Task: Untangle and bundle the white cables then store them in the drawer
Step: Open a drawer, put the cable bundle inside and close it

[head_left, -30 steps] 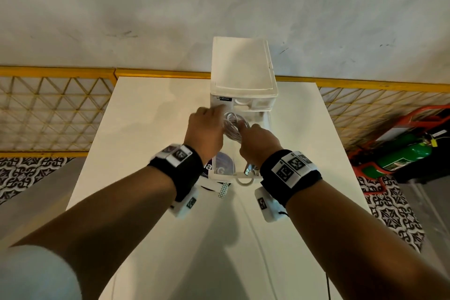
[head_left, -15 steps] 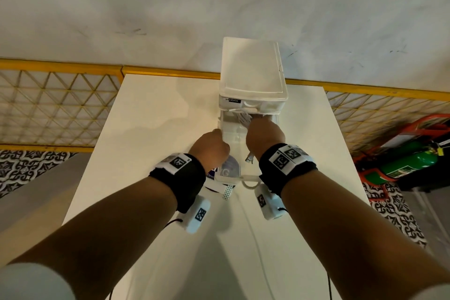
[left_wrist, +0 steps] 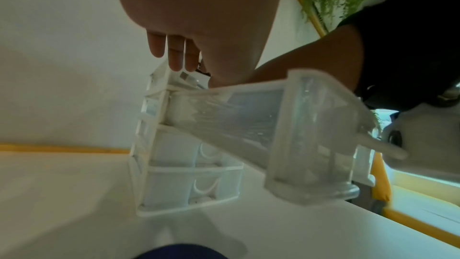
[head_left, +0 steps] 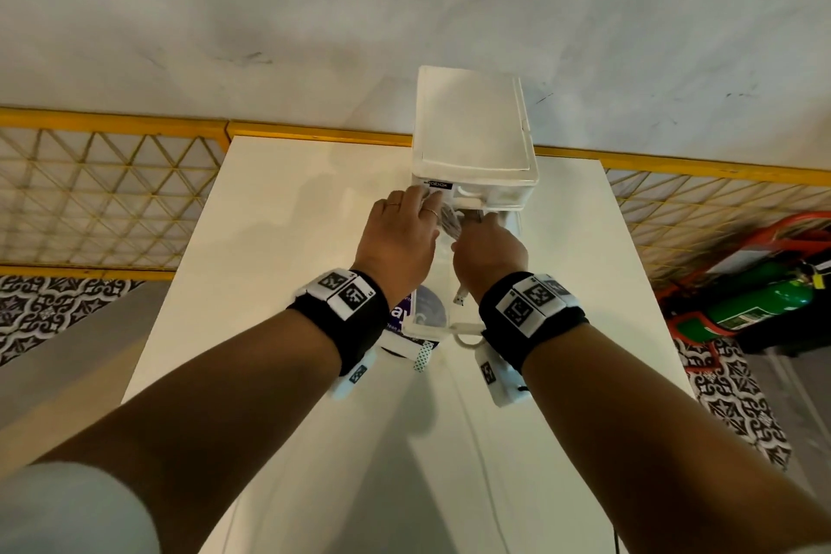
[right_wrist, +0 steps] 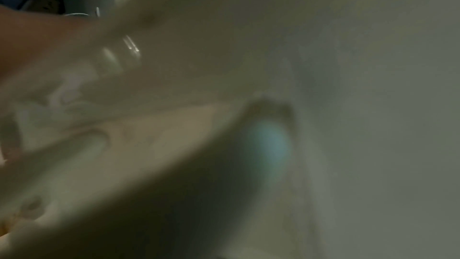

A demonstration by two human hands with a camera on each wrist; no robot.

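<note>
A white drawer unit stands at the table's far edge, with one translucent drawer pulled out toward me. My left hand lies with straight fingers against the unit's front frame, above the drawer. My right hand reaches into the drawer from above, its fingers curled down onto the coiled white cable bundle. A cable plug hangs below that hand. The right wrist view is a blur.
A purple-labelled packet lies under the drawer's front. A thin white cable trails over the white table toward me. Yellow mesh fencing flanks the table; a green cylinder lies on the floor at right.
My left hand left the drawer's left rim and moved forward onto the unit's front frame. My right hand stays in the drawer on the cable bundle.
</note>
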